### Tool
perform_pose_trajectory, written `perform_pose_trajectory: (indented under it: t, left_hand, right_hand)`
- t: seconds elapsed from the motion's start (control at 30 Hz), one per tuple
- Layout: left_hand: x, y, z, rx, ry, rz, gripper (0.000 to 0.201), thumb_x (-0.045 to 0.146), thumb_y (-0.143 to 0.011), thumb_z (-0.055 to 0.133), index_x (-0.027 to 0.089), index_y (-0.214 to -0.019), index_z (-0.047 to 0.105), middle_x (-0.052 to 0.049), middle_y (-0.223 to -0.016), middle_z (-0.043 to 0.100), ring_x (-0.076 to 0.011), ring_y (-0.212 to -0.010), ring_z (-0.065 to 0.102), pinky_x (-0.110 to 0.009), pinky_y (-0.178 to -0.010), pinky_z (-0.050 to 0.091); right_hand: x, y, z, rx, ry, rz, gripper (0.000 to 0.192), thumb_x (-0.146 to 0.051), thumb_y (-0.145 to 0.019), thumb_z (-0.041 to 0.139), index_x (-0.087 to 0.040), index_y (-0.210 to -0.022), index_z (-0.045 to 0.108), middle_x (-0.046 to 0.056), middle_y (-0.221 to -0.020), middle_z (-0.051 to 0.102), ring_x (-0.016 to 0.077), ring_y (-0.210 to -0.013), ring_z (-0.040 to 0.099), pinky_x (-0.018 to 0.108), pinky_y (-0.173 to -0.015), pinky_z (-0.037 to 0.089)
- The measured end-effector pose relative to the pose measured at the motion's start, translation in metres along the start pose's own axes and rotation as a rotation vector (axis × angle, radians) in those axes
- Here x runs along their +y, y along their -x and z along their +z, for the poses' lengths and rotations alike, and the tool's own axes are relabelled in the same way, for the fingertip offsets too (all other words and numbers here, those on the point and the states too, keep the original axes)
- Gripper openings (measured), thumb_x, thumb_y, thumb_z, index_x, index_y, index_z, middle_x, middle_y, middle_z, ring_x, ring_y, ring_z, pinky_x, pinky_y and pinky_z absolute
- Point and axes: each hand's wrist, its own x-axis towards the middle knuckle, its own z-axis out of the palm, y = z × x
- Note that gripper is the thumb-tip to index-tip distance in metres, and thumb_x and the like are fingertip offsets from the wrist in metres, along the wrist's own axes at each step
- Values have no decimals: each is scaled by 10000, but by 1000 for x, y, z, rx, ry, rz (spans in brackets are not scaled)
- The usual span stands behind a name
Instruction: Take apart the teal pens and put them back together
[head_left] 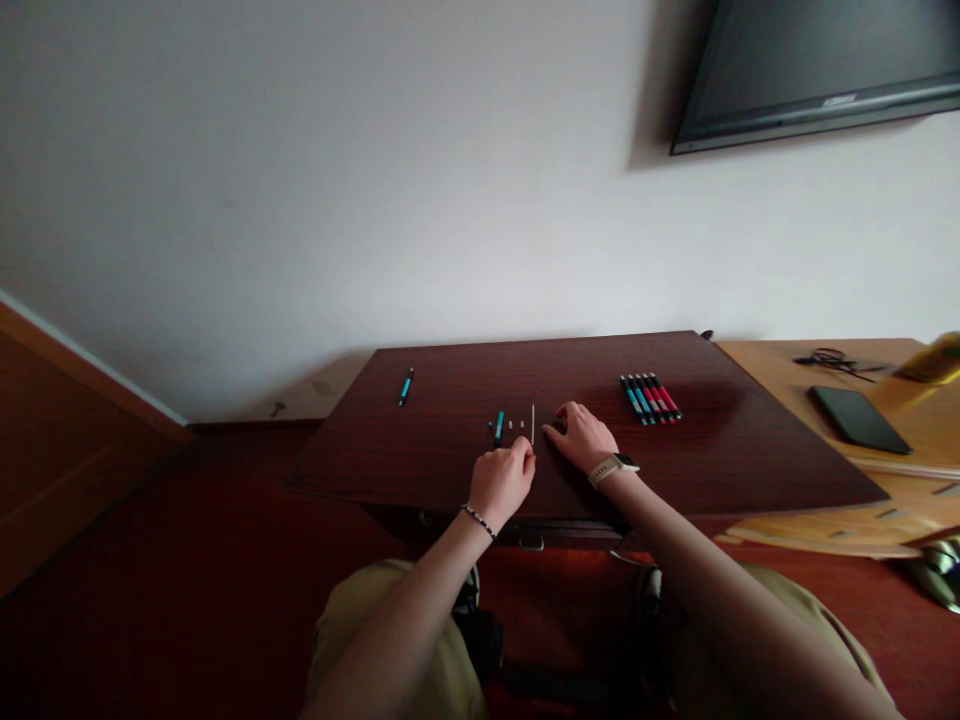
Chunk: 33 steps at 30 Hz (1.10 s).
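On the dark table, my left hand (502, 481) is closed, its fingertips at the near end of a thin white pen refill (533, 424); what it grips, if anything, is hidden. My right hand (583, 438) rests just right of the refill, fingers bent and thumb apart, with nothing visible in it. Beyond my left hand lie a turquoise pen barrel (499, 425), a tiny turquoise piece (490, 424) and two small pale parts, one (511, 425) beside the other (523, 425).
A row of turquoise and red pens (649, 398) lies at the right of the table (465, 375). One turquoise pen (406, 388) is at the far left. An adjoining wooden surface holds a black phone-like slab (859, 419) and a cable (836, 361). A screen (825, 75) hangs above.
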Motion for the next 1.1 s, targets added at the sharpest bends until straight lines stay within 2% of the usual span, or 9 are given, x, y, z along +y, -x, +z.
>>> perform_pose_trajectory:
  t: [0.17, 0.4, 0.7, 1.1]
  left_hand:
    - [2, -1, 1, -14, -13, -12, 216, 366, -1069, 470, 263, -1114, 654, -48, -944, 799, -242, -893, 775, -311, -801, 539]
    - [1, -2, 5, 2, -12, 3, 199, 353, -1065, 476, 261, -1096, 649, -42, -921, 797, -247, -872, 777, -315, -784, 539]
    - [3, -3, 5, -16, -10, -10, 217, 358, -1070, 467, 257, -1117, 653, -58, -936, 796, -242, -890, 775, -322, -819, 545]
    - [12, -7, 1, -19, -4, 6, 230, 352, -1075, 451, 252, -1131, 650, -66, -945, 795, -253, -886, 778, -342, -819, 560]
  right_hand:
    - [1, -2, 0, -34, 43, -19, 196, -410, -981, 640, -223, -1036, 657, 72, -1058, 699, 223, -936, 669, 304, -772, 434]
    - [3, -3, -4, -45, 23, -73, 307, -378, -972, 655, -266, -1258, 666, 55, -1078, 720, 212, -880, 669, 296, -721, 424]
    - [8, -5, -4, -35, -3, -104, 210, -403, -975, 679, -282, -1140, 723, 36, -1034, 719, 191, -844, 647, 279, -692, 408]
    - [-3, -7, 3, -26, -4, -110, 187, -418, -971, 679, -288, -1101, 719, 34, -1027, 718, 196, -840, 642, 283, -686, 397]
